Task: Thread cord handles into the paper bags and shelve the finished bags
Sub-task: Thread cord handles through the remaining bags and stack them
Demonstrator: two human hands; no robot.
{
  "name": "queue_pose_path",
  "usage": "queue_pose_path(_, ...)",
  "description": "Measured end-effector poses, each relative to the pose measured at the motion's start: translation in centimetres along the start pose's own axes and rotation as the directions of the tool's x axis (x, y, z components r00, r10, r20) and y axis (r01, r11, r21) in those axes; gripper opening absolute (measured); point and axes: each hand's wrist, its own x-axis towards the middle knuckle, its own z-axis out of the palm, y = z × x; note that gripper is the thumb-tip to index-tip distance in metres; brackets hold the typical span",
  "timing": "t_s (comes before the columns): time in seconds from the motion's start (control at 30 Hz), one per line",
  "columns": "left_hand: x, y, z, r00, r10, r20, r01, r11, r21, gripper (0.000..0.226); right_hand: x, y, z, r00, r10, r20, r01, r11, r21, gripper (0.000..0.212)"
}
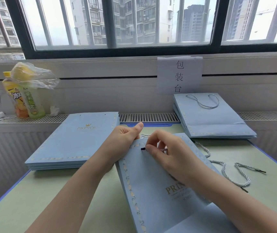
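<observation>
- Paper bag (153, 185) lies flat on the bench (64, 195), light, thin, easy to crease; left hand (126, 137) grips its top edge.
- Right hand (161, 148) pinches the stiff cord tip (142, 149) at the hole; cord itself looks soft.

Reads "PRINCE" in gold on the stacked paper bags (77, 140) and held bag (153, 187); "包装台" on wall sign (179, 75).

My bag (151, 182): pale blue, gold scroll border, gold lettering. Cord (225, 167): grey-white twist, dark tips. Table (67, 190): pale green, possibly blue-edged.
</observation>
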Motion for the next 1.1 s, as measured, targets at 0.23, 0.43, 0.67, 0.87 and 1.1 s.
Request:
queue_pose_path(0.23, 0.1, -0.1, 0.0, 0.999, 0.046, 0.0, -0.046, 0.998, 0.035, 0.059, 0.0, -0.5, 0.5, 0.999, 0.04, -0.008, -0.04, 0.999, 0.031, 0.011)
queue_pose_path(0.43, 0.1, -0.4, 0.2, 0.998, 0.059, 0.014, -0.06, 0.996, 0.06, 0.059, -0.1, -0.6, 0.5, 0.998, 0.061, 0.019, -0.061, 0.998, -0.014, 0.01)
queue_pose_path(0.67, 0.3, -0.8, 0.4, 0.98, 0.191, -0.057, -0.174, 0.96, 0.219, 0.055, -0.2, -0.3, 0.1, 0.996, 0.073, 0.057, -0.071, 0.997, -0.032, 0.006)
queue_pose_path(0.87, 0.6, -1.6, 0.6, 0.961, 0.261, -0.086, -0.21, 0.898, 0.386, 0.047, 0.0, -0.3, -0.2, 0.986, 0.099, -0.136, -0.077, 0.985, 0.157, 0.01)
queue_pose_path(1.1, 0.7, -1.5, 0.3, 0.983, 0.181, -0.018, -0.161, 0.912, 0.378, 0.016, 1.0, -0.4, -2.6, 0.943, 0.265, -0.2, -0.128, 0.845, 0.519, 0.011)
